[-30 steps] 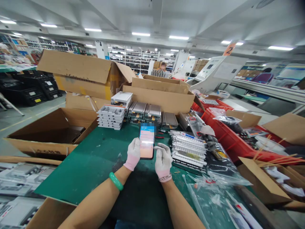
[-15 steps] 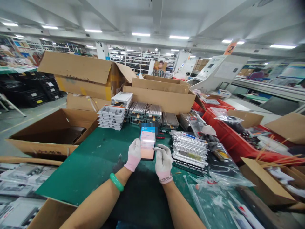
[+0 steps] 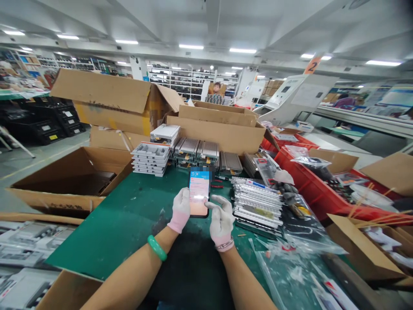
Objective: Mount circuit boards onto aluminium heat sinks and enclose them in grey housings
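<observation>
Our gloved left hand holds a phone, and its fingers are hidden behind it. The phone stands long way up, top pointing away from us, above a green mat. Its top is blurred. Our right hand holds nothing; its pointing finger now reaches out more, just beside the phone.

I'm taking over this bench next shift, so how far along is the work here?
Looks done: finned aluminium profiles stand in rows behind the green mat, beside stacked grey trays. In hand: the left hand holds a smartphone, and the right hand points a forefinger at its screen. Left: a stack of metal profiles and bagged parts in the red crate sit untouched, though how much remains is unclear.
</observation>
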Motion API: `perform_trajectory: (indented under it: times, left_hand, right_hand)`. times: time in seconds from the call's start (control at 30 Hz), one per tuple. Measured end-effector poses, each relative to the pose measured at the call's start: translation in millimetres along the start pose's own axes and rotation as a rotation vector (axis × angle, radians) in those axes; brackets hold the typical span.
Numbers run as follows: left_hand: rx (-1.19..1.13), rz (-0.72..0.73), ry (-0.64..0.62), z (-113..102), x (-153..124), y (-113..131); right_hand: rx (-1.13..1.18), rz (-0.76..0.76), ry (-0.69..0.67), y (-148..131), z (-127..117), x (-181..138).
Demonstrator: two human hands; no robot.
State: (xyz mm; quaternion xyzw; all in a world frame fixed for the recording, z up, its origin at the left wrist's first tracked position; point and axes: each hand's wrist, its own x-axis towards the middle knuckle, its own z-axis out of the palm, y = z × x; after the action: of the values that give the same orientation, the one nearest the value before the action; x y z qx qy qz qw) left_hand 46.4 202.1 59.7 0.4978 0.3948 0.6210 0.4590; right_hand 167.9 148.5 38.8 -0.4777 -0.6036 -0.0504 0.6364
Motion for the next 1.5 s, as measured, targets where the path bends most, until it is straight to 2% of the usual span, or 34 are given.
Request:
perform_trajectory:
  times: [0.43,1.2,1.5]
  left_hand:
    - [-0.013,0.01,0.011,-1.0,1.7,-7.1]
    - [0.025,0.015,0.005,2.4,-0.6,9.3]
    - [-0.016,-0.037,0.02,2.6,1.7,2.4]
  right_hand:
    - [-0.057,-0.021,-0.026,-4.4,-1.1,1.8]
    - [-0.047,-0.024,-0.021,-7.8,-1.3,3.1]
    - [-0.066,-0.02,-0.041,-8.2,-2.5,4.0]
